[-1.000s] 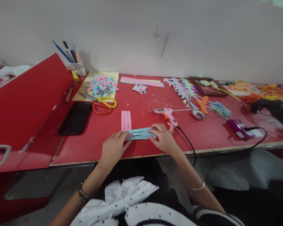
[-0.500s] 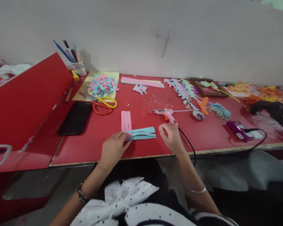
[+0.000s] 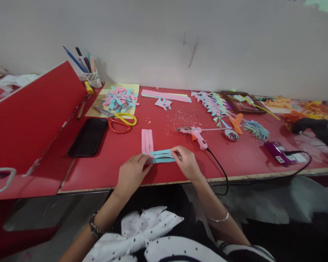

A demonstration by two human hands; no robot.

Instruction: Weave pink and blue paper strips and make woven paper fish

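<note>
On the red table near its front edge, blue paper strips [image 3: 162, 156] lie sideways and pink paper strips [image 3: 147, 141] point away from me, meeting at a corner. My left hand [image 3: 133, 169] pinches that corner, fingertips closed on the strips. At the other end of the blue strips, my right hand [image 3: 186, 162] has thumb and forefinger closed on the paper. Its fingers cover the strips' right end. Just beyond my right hand, a pink glue gun [image 3: 194, 134] lies on its side, a glue stick out of its back.
Scissors [image 3: 123, 122] and a black phone [image 3: 88, 137] lie left. Behind are cut paper pieces [image 3: 119, 98] and long pink strips [image 3: 166, 95]. A purple power socket [image 3: 279, 152] stands right, the black cord [image 3: 221, 169] hanging over the table edge. A red board [image 3: 38, 116] leans at left.
My right hand has moved left from beside the glue gun's handle onto the right end of the blue strips. My left hand stays on the corner.
</note>
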